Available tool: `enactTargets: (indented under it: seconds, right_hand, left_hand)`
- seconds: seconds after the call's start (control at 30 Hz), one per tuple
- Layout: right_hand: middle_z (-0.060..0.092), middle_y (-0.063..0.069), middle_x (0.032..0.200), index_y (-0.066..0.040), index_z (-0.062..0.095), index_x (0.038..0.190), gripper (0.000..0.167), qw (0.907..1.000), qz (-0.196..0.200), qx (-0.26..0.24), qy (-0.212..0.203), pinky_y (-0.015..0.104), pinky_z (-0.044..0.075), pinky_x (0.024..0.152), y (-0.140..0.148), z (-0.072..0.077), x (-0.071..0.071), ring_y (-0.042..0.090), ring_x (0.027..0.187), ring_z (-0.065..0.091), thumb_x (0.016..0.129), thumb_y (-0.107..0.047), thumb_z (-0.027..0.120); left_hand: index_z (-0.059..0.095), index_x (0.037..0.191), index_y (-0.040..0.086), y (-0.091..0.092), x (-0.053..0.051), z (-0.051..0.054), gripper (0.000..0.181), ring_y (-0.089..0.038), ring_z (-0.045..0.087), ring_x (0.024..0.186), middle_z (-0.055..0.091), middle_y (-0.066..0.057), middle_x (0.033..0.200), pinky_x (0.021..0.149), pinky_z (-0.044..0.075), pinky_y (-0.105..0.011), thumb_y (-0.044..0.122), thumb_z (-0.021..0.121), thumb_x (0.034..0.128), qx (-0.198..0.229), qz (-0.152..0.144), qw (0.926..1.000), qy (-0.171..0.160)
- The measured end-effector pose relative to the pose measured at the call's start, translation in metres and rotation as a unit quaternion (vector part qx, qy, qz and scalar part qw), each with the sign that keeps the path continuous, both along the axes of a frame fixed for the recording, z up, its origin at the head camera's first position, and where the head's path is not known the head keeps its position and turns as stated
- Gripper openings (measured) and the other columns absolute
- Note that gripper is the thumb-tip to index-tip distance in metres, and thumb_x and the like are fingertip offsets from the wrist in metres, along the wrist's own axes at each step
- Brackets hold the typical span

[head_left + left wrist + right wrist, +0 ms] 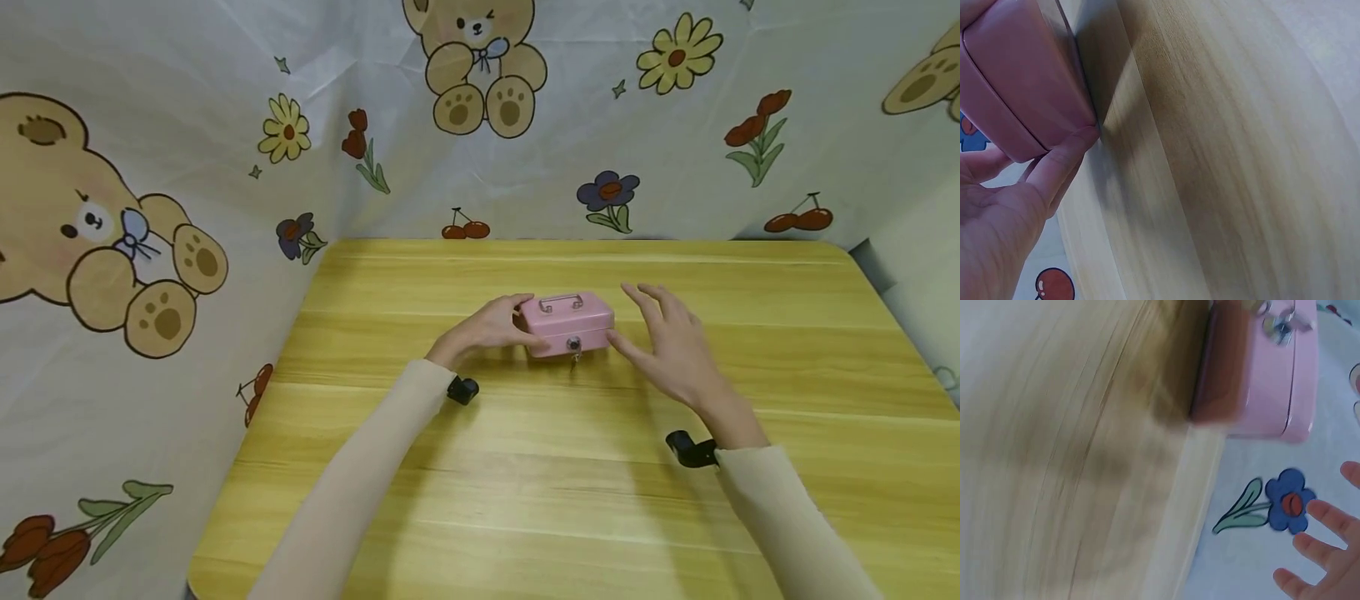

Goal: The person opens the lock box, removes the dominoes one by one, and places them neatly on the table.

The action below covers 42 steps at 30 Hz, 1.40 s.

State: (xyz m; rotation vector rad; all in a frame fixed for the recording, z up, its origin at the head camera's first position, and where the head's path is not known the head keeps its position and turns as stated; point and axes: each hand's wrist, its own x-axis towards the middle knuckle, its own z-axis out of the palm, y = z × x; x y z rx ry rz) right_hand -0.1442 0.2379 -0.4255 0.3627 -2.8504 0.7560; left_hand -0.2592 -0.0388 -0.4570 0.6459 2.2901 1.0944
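A small pink cash box (567, 325) sits on the wooden table, its lid closed. A thin metal handle (561, 302) tops the lid, and keys (575, 358) hang from the round lock (573, 343) in front. My left hand (491, 323) holds the box's left end, thumb at the front and fingers round the back; the left wrist view shows fingertips (1088, 134) against the pink side. My right hand (672, 350) is beside the right end with fingers spread. Its thumb tip is close to the front right corner; whether it touches, I cannot tell.
The yellow wood-grain table (510, 508) extends around the box on every side. Behind it and at the left hangs a white cloth (540, 183) printed with bears, flowers and cherries. A black wrist strap piece (688, 450) shows by the right sleeve, another (462, 390) by the left.
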Motion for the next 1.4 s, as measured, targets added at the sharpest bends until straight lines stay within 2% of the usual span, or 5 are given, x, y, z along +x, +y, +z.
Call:
enactTargets:
  seconds: [0.3,0.53,0.9,1.2,1.4]
  right_hand:
    - [0.051,0.026,0.14,-0.005,0.045,0.156,0.068,0.9978,0.012,-0.052,0.041,0.069,0.046,0.103,-0.034,0.001,0.008,0.047,0.126,0.05,0.098,-0.025,0.075]
    - [0.057,0.024,0.121,0.004,0.055,0.137,0.052,0.9975,-0.016,-0.069,-0.003,0.058,0.052,0.092,-0.045,-0.005,0.015,0.043,0.11,0.056,0.1,-0.027,0.073]
    - [0.06,0.017,0.101,-0.001,0.055,0.11,0.029,0.9964,-0.025,-0.056,-0.059,0.04,0.054,0.073,-0.053,-0.012,0.012,0.034,0.089,0.059,0.101,-0.023,0.072]
    - [0.059,0.009,0.084,-0.004,0.056,0.099,0.021,0.9964,-0.016,-0.063,-0.054,0.029,0.049,0.057,-0.057,-0.02,0.01,0.022,0.07,0.055,0.103,-0.02,0.068]
    - [0.058,0.008,0.081,-0.005,0.057,0.092,0.019,0.9965,-0.018,-0.064,-0.05,0.028,0.046,0.056,-0.059,-0.022,0.009,0.021,0.069,0.053,0.103,-0.016,0.066]
  left_hand:
    - [0.026,0.165,0.004,-0.001,-0.001,0.0,0.103,-0.022,0.054,0.131,0.053,-0.012,0.15,0.115,0.048,-0.032,0.034,0.086,0.0875,0.004,-0.001,0.9999,-0.01]
    - [0.026,0.165,0.003,-0.001,0.0,0.0,0.102,-0.022,0.054,0.13,0.054,-0.013,0.149,0.115,0.048,-0.032,0.035,0.085,0.0878,0.0,-0.005,1.0,-0.004]
    - [0.025,0.165,0.003,-0.002,-0.001,0.0,0.104,-0.022,0.054,0.13,0.053,-0.014,0.15,0.115,0.048,-0.032,0.036,0.085,0.0876,0.0,-0.01,0.9999,-0.006]
    - [0.024,0.165,0.004,0.0,-0.001,0.0,0.104,-0.023,0.051,0.136,0.048,-0.014,0.157,0.118,0.045,-0.033,0.036,0.085,0.0879,-0.005,-0.01,0.9999,-0.006]
    - [0.024,0.165,0.003,0.001,-0.002,0.0,0.103,-0.022,0.052,0.135,0.049,-0.014,0.155,0.117,0.046,-0.032,0.036,0.085,0.0881,-0.004,-0.009,0.9999,-0.007]
